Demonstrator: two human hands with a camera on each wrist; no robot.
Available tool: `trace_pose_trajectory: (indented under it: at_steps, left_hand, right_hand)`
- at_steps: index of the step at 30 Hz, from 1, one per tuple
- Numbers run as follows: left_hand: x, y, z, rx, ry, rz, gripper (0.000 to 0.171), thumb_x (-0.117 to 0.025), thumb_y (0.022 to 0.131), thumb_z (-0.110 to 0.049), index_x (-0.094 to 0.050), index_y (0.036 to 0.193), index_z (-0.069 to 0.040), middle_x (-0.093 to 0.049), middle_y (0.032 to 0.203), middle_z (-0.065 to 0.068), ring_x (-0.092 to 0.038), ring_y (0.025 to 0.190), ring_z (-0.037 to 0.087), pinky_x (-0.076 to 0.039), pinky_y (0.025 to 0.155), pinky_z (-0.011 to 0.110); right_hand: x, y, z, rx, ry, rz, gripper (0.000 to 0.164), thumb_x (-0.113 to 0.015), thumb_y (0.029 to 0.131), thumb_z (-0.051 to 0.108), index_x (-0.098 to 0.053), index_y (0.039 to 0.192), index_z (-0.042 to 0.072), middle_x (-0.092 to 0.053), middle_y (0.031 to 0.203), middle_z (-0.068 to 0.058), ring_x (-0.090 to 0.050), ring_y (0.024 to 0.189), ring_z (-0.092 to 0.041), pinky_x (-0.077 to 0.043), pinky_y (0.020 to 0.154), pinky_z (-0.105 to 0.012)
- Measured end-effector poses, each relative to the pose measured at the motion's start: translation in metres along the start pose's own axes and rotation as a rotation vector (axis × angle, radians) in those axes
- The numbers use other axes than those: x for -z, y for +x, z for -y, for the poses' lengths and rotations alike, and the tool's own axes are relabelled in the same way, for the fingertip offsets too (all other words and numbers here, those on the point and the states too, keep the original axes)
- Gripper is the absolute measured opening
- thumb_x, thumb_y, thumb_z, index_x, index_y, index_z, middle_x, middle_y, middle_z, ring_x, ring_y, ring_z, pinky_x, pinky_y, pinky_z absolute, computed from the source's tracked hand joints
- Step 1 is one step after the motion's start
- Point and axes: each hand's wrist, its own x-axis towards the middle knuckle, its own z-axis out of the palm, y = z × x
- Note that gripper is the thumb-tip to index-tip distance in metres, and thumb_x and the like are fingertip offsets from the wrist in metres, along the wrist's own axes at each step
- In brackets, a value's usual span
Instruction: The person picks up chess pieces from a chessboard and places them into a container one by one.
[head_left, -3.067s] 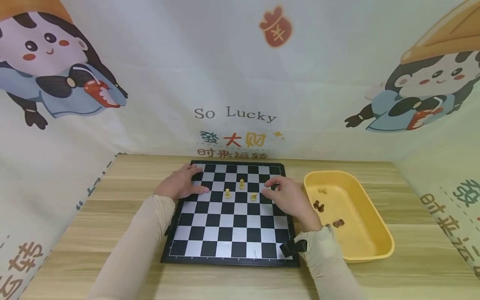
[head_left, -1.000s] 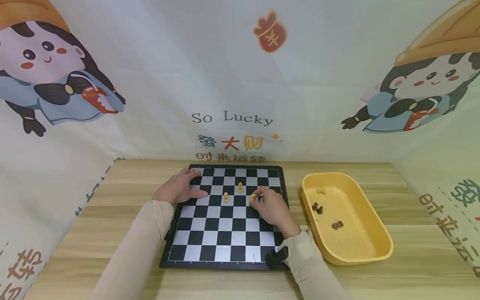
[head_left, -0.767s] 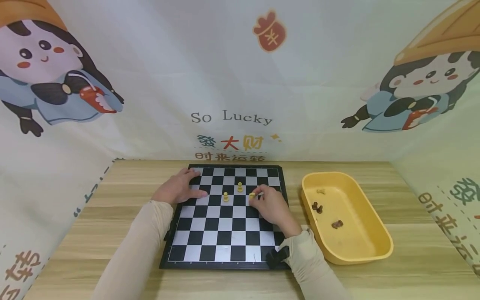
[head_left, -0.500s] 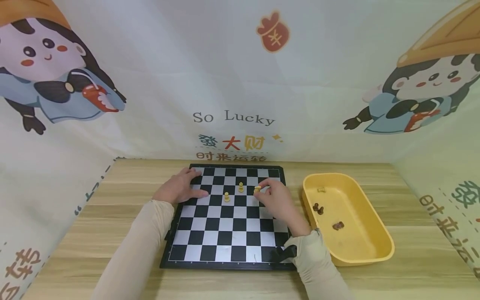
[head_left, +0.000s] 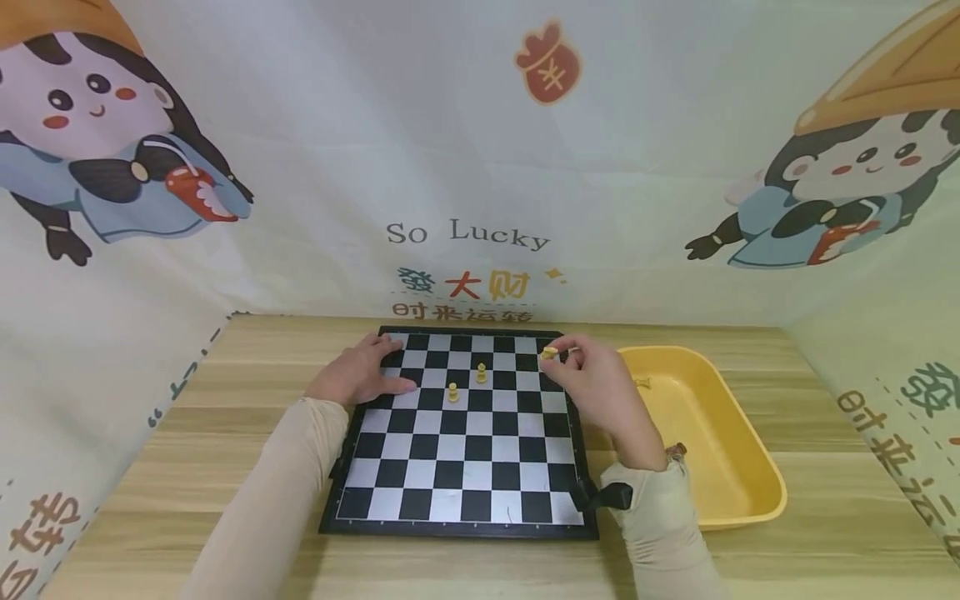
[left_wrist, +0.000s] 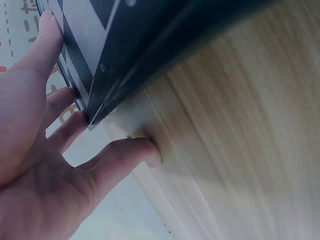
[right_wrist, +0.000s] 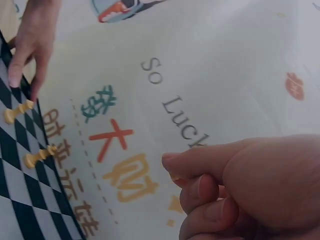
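Observation:
A black-and-white chessboard (head_left: 465,450) lies on the wooden table. At its left edge my left hand (head_left: 358,373) rests with fingers spread; the left wrist view shows one fingertip (left_wrist: 152,152) beside the board, down by the wood. Above the board's far right corner, my right hand (head_left: 596,383) pinches a small yellow chess piece (head_left: 549,353) between thumb and forefinger. In the right wrist view the fingers hide most of that piece. Two yellow chess pieces stand on the board: one (head_left: 453,392) nearer my left hand, the other (head_left: 482,372) farther back.
Right of the board stands a yellow tray (head_left: 742,492), partly covered by my right forearm. Inside it lie a yellow piece (head_left: 642,382) and a brown piece (head_left: 677,451). A printed cloth (head_left: 480,150) hangs behind the table.
My right hand has taken hold of the third yellow piece on the board, lifted it and carried it right and away, toward the far right corner. The left hand has stayed in place.

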Motion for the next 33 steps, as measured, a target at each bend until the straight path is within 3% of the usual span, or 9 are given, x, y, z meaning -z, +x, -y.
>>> trace_pose_trajectory:
  at_steps: [12, 20, 33]
  left_hand:
    - [0.0, -0.001, 0.003, -0.006, 0.003, 0.0, 0.09, -0.076, 0.088, -0.05, -0.036, 0.159, -0.011, -0.023, 0.167, 0.024, -0.031, 0.15, 0.051, -0.033, 0.12, 0.064]
    - [0.0, 0.0, 0.001, -0.015, 0.008, -0.008, 0.09, -0.076, 0.088, -0.051, -0.037, 0.158, -0.012, -0.024, 0.168, 0.023, -0.031, 0.15, 0.051, -0.034, 0.12, 0.064]
    - [-0.001, -0.001, 0.001, -0.018, 0.015, -0.008, 0.089, -0.075, 0.089, -0.052, -0.036, 0.159, -0.012, -0.021, 0.168, 0.024, -0.028, 0.151, 0.051, -0.032, 0.121, 0.064]
  right_hand:
    - [0.03, -0.008, -0.004, 0.063, -0.058, 0.029, 0.031, -0.07, 0.096, 0.021, -0.064, 0.122, 0.003, -0.047, 0.064, 0.001, -0.041, 0.052, -0.015, -0.033, 0.049, -0.024]
    - [0.051, -0.014, -0.016, -0.012, -0.076, 0.024, 0.033, -0.069, 0.097, 0.025, -0.063, 0.123, 0.005, -0.046, 0.066, 0.0, -0.041, 0.048, -0.015, -0.035, 0.043, -0.025]
    - [0.072, -0.017, -0.034, -0.006, -0.109, 0.003, 0.042, -0.068, 0.099, 0.031, -0.061, 0.126, 0.0, -0.048, 0.067, 0.001, -0.043, 0.056, -0.012, -0.034, 0.049, -0.026]
